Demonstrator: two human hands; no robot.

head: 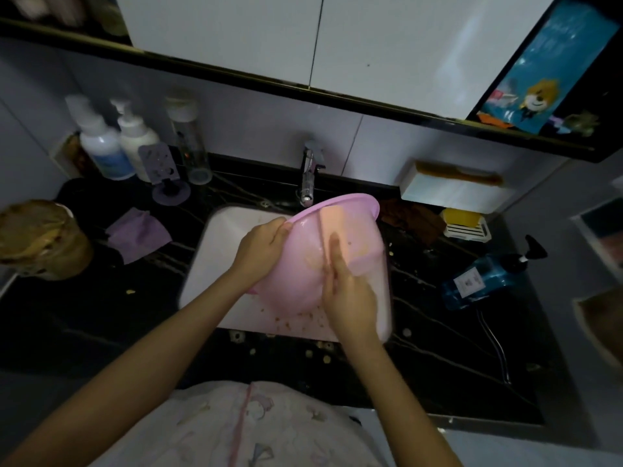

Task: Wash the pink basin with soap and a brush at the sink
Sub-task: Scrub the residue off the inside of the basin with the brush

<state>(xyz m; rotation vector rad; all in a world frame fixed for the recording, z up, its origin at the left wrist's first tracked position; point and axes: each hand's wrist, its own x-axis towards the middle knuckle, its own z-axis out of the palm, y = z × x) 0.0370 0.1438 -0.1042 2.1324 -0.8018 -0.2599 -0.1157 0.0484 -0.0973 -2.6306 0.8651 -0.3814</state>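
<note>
The pink basin point(296, 264) is tilted on its side over the white sink point(215, 251), its opening facing right and its rim just below the faucet point(308, 176). My left hand point(263, 247) grips the basin's upper left rim, thumb over the edge. My right hand point(350, 298) reaches inside the basin, forefinger stretched out, and holds a peach-coloured oblong brush point(332, 219) flat against the inner wall. Brownish smears and specks cling to the inside. No water is visibly running.
A yellow soap bar point(462, 219) lies in a white dish right of the sink, with a blue pump bottle point(478, 278) on its side nearby. Bottles point(101, 143) and a purple cloth point(138, 234) are on the left. Crumbs dot the black counter point(101, 315) and sink bottom.
</note>
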